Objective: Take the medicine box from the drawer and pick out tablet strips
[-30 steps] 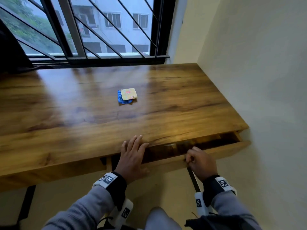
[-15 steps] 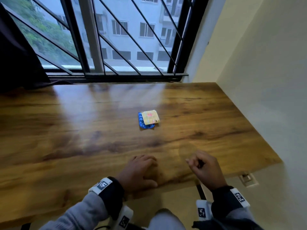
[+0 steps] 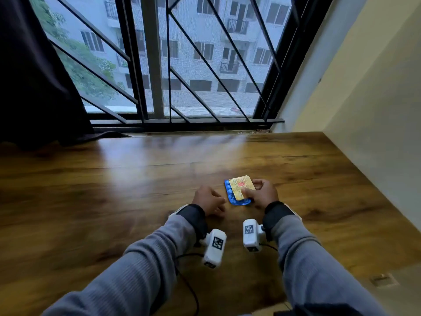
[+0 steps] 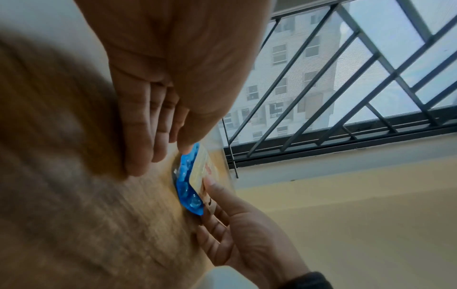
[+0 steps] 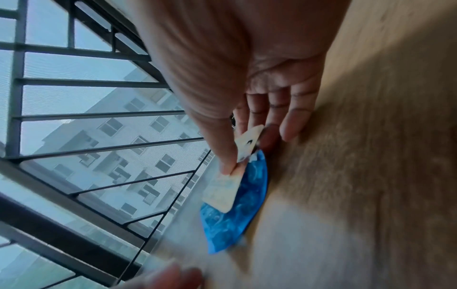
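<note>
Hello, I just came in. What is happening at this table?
A person reaches over a wooden table by a barred window. The right hand pinches a yellow strip lying on top of a blue strip, both near the table surface. The left hand rests just beside the blue strip with fingers loosely curled, holding nothing. No medicine box is in view.

Two tablet strips (image 3: 239, 190), two hands (image 3: 262, 193).
</note>
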### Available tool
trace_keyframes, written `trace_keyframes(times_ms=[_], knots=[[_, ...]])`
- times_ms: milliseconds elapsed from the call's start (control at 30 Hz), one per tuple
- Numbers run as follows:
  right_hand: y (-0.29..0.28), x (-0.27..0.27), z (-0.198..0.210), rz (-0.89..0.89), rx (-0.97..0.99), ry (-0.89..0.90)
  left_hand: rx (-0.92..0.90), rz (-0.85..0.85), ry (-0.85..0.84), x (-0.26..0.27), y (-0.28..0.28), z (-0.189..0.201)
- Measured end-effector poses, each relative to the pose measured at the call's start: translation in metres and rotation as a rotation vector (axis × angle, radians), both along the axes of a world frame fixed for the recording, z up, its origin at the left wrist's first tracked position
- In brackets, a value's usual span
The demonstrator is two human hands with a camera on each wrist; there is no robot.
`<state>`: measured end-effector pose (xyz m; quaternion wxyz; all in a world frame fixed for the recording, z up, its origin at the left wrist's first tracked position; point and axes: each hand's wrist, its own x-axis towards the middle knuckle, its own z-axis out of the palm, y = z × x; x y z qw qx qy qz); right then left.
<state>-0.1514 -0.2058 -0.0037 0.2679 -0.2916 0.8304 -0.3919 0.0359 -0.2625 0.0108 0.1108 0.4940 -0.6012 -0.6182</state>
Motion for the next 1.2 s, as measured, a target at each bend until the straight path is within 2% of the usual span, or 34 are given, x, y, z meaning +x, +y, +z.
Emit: trace_keyframes(times_ms=[133, 233, 400, 533, 633, 700, 767, 833, 933, 1000, 1200], knots=[[0.003, 0.002, -0.004, 0.006, 0.005, -0.051, 0.111, 0.03, 0.023, -0.007, -0.008, 0.002], [0.01, 0.007, 0.007, -0.012, -0.028, -0.114, 0.16, 0.037, 0.063, -0.005, -0.009, 0.002], [0.018, 0.017, 0.029, 0.006, -0.222, -0.184, 0.198, 0.057, 0.118, 0.001, -0.013, 0.0], [0.005, 0.034, 0.041, 0.263, -0.316, -0.037, 0.311, 0.236, 0.304, 0.016, -0.02, -0.001], [-0.004, 0.041, 0.035, 0.492, -0.244, 0.17, 0.4, 0.326, 0.423, 0.034, -0.027, 0.002], [-0.008, 0.04, 0.03, 0.563, -0.202, 0.26, 0.382, 0.324, 0.445, 0.044, -0.031, 0.005], [-0.009, 0.036, 0.022, 0.52, -0.203, 0.366, 0.308, 0.326, 0.389, 0.053, -0.034, 0.005], [-0.008, 0.028, 0.011, 0.368, -0.184, 0.465, 0.234, 0.324, 0.317, 0.059, -0.036, 0.004], [-0.005, 0.019, -0.001, 0.196, -0.025, 0.33, 0.166, 0.347, 0.246, 0.064, -0.037, 0.002], [-0.005, 0.019, -0.004, 0.21, 0.049, 0.243, 0.093, 0.37, 0.187, 0.066, -0.038, 0.001], [-0.024, 0.032, -0.006, 0.249, 0.002, 0.216, -0.153, 0.301, -0.03, 0.065, -0.032, 0.003]])
